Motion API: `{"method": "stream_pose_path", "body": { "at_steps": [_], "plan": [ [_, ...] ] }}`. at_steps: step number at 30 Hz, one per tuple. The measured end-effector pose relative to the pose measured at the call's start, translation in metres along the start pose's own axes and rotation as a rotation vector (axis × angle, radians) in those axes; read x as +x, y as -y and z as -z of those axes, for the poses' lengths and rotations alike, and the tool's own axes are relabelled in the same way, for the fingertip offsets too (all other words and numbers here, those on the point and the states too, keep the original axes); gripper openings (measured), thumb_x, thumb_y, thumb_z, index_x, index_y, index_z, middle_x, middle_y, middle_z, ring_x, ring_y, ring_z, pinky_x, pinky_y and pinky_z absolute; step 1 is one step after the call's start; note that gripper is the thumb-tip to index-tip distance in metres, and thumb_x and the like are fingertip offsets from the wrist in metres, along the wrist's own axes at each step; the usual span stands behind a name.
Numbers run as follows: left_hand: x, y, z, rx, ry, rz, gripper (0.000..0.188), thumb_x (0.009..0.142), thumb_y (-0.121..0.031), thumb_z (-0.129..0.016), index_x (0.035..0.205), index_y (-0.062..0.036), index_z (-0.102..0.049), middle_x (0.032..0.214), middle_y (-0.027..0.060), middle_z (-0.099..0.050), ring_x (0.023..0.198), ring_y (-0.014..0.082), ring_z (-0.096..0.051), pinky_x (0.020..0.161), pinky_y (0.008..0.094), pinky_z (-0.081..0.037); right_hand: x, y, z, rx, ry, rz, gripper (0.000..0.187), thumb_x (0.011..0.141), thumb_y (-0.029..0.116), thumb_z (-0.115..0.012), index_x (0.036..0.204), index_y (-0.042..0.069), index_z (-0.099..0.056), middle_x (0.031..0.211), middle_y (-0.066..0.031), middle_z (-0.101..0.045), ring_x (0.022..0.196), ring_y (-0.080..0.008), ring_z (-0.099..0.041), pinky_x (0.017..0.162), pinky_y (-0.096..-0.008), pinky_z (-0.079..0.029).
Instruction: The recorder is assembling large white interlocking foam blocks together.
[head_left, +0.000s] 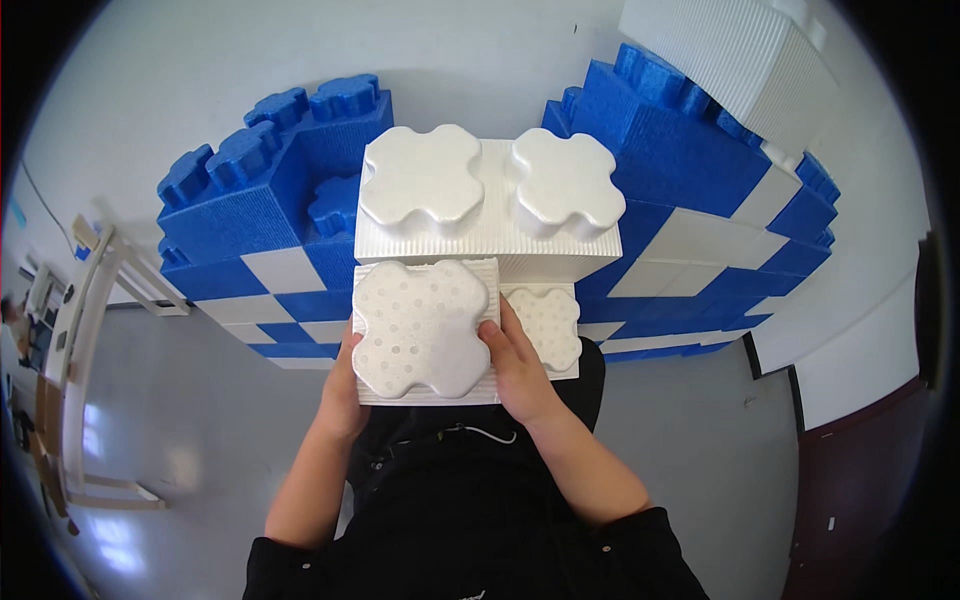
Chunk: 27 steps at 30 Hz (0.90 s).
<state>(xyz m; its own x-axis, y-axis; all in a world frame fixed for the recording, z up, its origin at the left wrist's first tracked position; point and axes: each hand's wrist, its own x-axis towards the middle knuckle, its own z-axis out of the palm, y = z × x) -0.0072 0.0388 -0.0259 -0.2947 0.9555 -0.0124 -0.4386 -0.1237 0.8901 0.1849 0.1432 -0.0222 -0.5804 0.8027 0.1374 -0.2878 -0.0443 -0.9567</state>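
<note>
Two-Hand Grip on One White Block

The left hand (345,385) and right hand (522,375) clamp one white block (368,398) between them, one hand per side. The right thumb presses the edge of its single four-lobed, dotted knob (420,330), which faces the camera. The block is above the person's lap, in front of one white two-knob block (497,190); contact between the two cannot be confirmed. One lower block (508,291), white with one knob showing, sits partly hidden behind the right hand. Two blue-and-white stacks flank these three pieces: one left stack (285,205), one right stack (680,165). One ribbed block (740,50), white, is at the top of the right stack.
</note>
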Motion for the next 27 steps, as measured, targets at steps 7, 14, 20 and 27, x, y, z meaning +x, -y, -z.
{"method": "stream_pose_path", "body": {
  "at_steps": [7, 14, 20, 27],
  "plan": [
    [0.014, 0.022, 0.043, 0.033, 0.168, 0.106, 0.074, 0.095, -0.049, -0.048, 0.149, -0.0036, -0.028, 0.143, 0.0137, -0.045, 0.130, 0.0238, -0.047, 0.106, 0.0370, -0.040, -0.005, -0.013, 0.004, -0.033, 0.020, 0.033, 0.072, 0.104, 0.027, -0.042, 0.152, -0.008, -0.002, 0.158, -0.0200, -0.020, 0.144, -0.0246, -0.022, 0.116, -0.0314, -0.020],
    [0.008, 0.022, 0.032, 0.018, 0.101, 0.043, 0.076, 0.093, -0.047, -0.048, 0.151, -0.0051, -0.024, 0.142, 0.0148, -0.045, 0.129, 0.0244, -0.048, 0.105, 0.0375, -0.041, -0.010, 0.001, 0.005, -0.109, 0.112, 0.130, 0.070, 0.101, 0.020, -0.040, 0.153, -0.005, -0.001, 0.159, -0.0207, -0.016, 0.144, -0.0252, -0.022, 0.115, -0.0334, -0.023],
    [0.007, 0.032, 0.032, 0.136, 0.011, -0.129, 0.060, 0.095, -0.042, -0.051, 0.132, 0.0049, -0.051, 0.123, 0.0159, -0.063, 0.109, 0.0248, -0.065, 0.092, 0.0384, -0.053, -0.015, -0.004, 0.008, -0.117, 0.084, 0.154, 0.071, 0.100, 0.024, -0.042, 0.154, -0.004, -0.004, 0.158, -0.0216, -0.019, 0.144, -0.0253, -0.024, 0.113, -0.0341, -0.027],
    [0.004, 0.032, 0.033, -0.101, 0.060, -0.075, 0.047, 0.091, -0.021, -0.060, 0.130, 0.0042, -0.052, 0.121, 0.0130, -0.064, 0.105, 0.0213, -0.065, 0.089, 0.0356, -0.054, -0.018, -0.009, 0.009, -0.140, 0.088, 0.200, 0.076, 0.100, 0.030, -0.046, 0.153, -0.005, -0.005, 0.158, -0.0221, -0.020, 0.145, -0.0271, -0.023, 0.114, -0.0333, -0.023]
  ]
}}
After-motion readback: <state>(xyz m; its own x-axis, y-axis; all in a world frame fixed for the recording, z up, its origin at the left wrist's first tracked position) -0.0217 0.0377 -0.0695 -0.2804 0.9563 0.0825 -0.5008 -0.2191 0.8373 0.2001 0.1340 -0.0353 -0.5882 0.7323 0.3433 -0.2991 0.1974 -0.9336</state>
